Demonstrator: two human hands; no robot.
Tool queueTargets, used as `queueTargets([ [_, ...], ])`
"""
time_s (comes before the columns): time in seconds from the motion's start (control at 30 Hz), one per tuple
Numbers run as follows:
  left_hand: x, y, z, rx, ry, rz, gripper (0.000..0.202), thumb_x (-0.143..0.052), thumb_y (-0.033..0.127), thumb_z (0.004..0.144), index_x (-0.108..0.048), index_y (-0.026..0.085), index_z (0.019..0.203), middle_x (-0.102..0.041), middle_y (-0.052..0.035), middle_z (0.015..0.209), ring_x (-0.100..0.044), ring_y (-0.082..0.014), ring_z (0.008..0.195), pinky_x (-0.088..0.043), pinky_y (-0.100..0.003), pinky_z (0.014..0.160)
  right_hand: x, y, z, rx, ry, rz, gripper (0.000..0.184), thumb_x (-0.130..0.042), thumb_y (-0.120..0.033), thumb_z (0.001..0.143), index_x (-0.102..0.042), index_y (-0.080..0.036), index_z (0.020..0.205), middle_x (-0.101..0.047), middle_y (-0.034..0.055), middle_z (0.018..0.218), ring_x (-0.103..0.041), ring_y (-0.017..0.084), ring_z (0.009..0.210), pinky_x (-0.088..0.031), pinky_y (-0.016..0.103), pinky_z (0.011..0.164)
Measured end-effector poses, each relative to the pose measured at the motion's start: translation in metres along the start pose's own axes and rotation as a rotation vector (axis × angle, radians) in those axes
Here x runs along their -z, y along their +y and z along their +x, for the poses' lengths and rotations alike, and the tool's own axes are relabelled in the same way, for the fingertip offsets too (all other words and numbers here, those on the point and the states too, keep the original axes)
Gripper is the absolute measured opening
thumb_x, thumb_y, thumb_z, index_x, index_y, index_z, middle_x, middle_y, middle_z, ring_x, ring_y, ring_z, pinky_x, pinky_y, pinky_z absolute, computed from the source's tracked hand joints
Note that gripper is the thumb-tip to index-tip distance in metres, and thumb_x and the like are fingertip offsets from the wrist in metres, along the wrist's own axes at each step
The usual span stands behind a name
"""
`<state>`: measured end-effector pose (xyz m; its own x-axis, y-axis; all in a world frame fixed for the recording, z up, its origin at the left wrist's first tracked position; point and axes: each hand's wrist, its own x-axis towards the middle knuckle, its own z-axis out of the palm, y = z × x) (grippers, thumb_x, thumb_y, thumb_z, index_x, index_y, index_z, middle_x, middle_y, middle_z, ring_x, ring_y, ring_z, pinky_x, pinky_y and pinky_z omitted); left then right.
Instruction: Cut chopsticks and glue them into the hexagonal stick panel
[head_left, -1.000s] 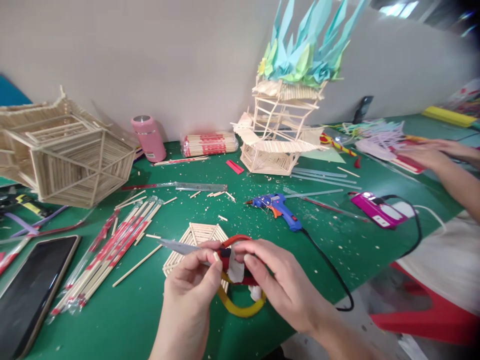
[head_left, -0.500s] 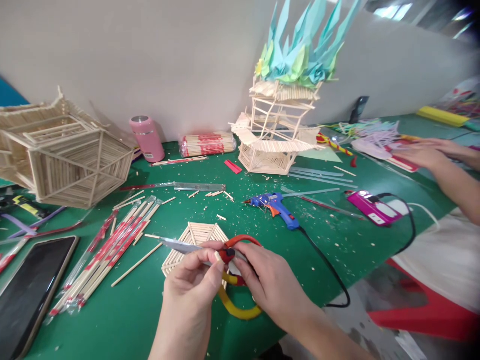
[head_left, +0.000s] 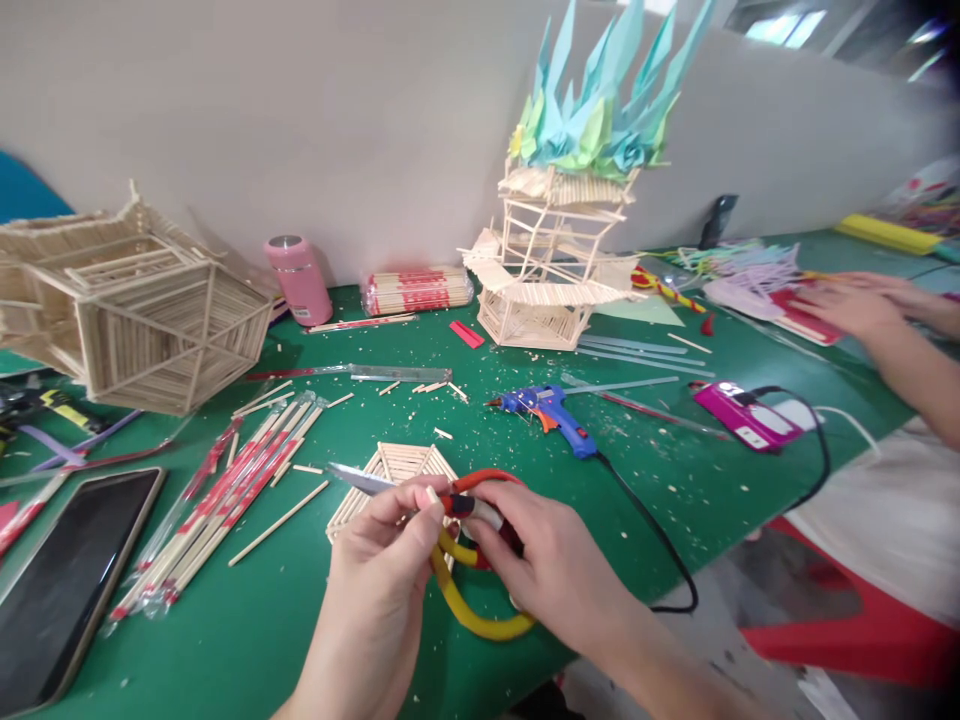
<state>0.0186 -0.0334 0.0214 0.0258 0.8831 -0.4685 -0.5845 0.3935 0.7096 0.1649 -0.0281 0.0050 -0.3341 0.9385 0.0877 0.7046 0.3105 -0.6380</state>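
Both my hands hold a pair of scissors [head_left: 465, 560] with red and yellow handles low in the middle of the view. My left hand [head_left: 382, 570] pinches the scissors near the pivot, and the blades [head_left: 360, 480] point left. My right hand [head_left: 540, 565] has its fingers closed on the red handle loop and pivot. A small stub of wooden stick [head_left: 433, 494] shows at my left fingertips. Under the scissors lies a flat fan-shaped panel of glued sticks [head_left: 394, 470] on the green table [head_left: 300, 620].
A blue glue gun [head_left: 551, 412] with a black cord lies right of centre. A stick tower with paper cranes [head_left: 559, 250] stands behind, a hexagonal stick structure [head_left: 142, 310] at left. Packs of chopsticks [head_left: 225, 500], a phone [head_left: 67, 580], a pink bottle [head_left: 298, 278]. Another person's hands [head_left: 862, 305] at right.
The white scrap seen between my hands a second ago has gone from sight. My right fingers moved closer onto the pivot. The scissors stayed in nearly the same place.
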Motion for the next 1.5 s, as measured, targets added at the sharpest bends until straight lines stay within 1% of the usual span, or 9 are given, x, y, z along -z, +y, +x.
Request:
queueTargets([
  [0.13,-0.002,0.001,0.004,0.006,-0.003,-0.028,0.017,-0.079,0.025,0.057,-0.067,0.015,0.065,-0.067,-0.0023,0.076,-0.060,-0.0126,0.069,-0.049,-0.023,0.064,-0.006,-0.002,-0.006,0.028,-0.016,-0.015,0.024,-0.034,-0.028,0.092,-0.051,-0.016,0.103,-0.061,0.0085,0.089,-0.058,0.021,0.080,-0.048,0.036,0.068],
  [0.23,-0.003,0.002,0.006,0.003,-0.007,-0.040,0.017,-0.077,0.024,0.059,-0.065,0.015,0.065,-0.066,-0.0017,0.074,-0.058,-0.0114,0.067,-0.048,-0.022,0.064,-0.003,-0.002,-0.010,0.028,-0.098,-0.001,0.030,-0.045,-0.031,0.086,-0.045,-0.015,0.111,-0.058,0.0108,0.099,-0.055,0.023,0.089,-0.047,0.039,0.075],
  [0.37,-0.005,0.001,0.007,0.002,-0.007,-0.030,0.019,-0.079,0.024,0.057,-0.064,0.014,0.064,-0.065,-0.0013,0.075,-0.057,-0.0111,0.066,-0.047,-0.023,0.064,0.000,-0.003,-0.010,-0.033,-0.180,0.001,0.052,-0.056,-0.016,0.069,-0.039,-0.016,0.118,-0.054,0.0108,0.109,-0.053,0.024,0.099,-0.046,0.039,0.082],
  [0.57,-0.014,-0.004,0.005,-0.037,-0.018,-0.019,0.022,-0.081,0.027,0.053,-0.065,0.015,0.063,-0.061,0.0009,0.070,-0.056,-0.0113,0.069,-0.045,-0.022,0.066,-0.013,0.001,-0.003,-0.223,-0.105,-0.054,0.021,-0.052,-0.011,0.068,-0.043,-0.020,0.085,-0.061,0.0052,0.081,-0.059,0.021,0.073,-0.044,0.030,0.058],
  [0.73,-0.014,-0.004,0.002,-0.032,-0.079,0.030,0.021,-0.079,0.029,0.057,-0.065,0.016,0.064,-0.062,-0.0016,0.086,-0.055,-0.0127,0.076,-0.045,-0.023,0.071,-0.017,0.004,0.000,-0.240,-0.072,-0.074,0.021,-0.051,-0.010,0.067,-0.040,-0.021,0.080,-0.059,0.0028,0.072,-0.057,0.020,0.064,-0.038,0.028,0.052],
  [0.97,0.005,0.002,0.004,-0.151,-0.140,0.216,0.017,-0.073,0.028,0.066,-0.061,0.016,0.063,-0.063,-0.0041,0.094,-0.059,-0.0154,0.088,-0.044,-0.023,0.077,0.002,0.021,0.002,-0.238,-0.009,-0.004,0.016,-0.049,-0.030,0.079,-0.038,-0.022,0.086,-0.055,0.0001,0.070,-0.055,0.017,0.062,-0.041,0.026,0.054],
  [1.17,0.029,-0.007,0.012,-0.140,-0.128,0.237,0.023,-0.070,0.031,0.069,-0.053,0.016,0.067,-0.058,0.0028,0.057,-0.055,-0.0079,0.049,-0.044,-0.020,0.054,0.008,0.034,-0.015,-0.223,-0.096,0.157,0.031,-0.058,-0.030,0.076,-0.037,-0.021,0.096,-0.054,-0.0019,0.070,-0.053,0.014,0.058,-0.044,0.022,0.053],
  [1.33,0.039,-0.012,0.018,-0.225,-0.134,0.402,0.019,-0.059,0.033,0.075,-0.048,0.018,0.073,-0.052,0.0046,0.055,-0.048,-0.0069,0.045,-0.041,-0.019,0.045,0.003,0.023,-0.020,-0.289,-0.155,0.284,0.024,-0.057,-0.035,0.075,-0.040,-0.022,0.084,-0.054,-0.0013,0.069,-0.053,0.012,0.055,-0.045,0.021,0.050],
  [1.5,0.046,-0.018,0.022,-0.332,-0.119,0.638,0.005,-0.058,0.020,0.071,-0.055,0.016,0.070,-0.054,0.0023,0.056,-0.049,-0.0087,0.047,-0.040,-0.019,0.045,-0.001,0.003,-0.010,-0.351,-0.131,0.435,0.018,-0.058,-0.026,0.073,-0.044,-0.022,0.083,-0.051,-0.0035,0.064,-0.050,0.011,0.055,-0.043,0.020,0.047],
])
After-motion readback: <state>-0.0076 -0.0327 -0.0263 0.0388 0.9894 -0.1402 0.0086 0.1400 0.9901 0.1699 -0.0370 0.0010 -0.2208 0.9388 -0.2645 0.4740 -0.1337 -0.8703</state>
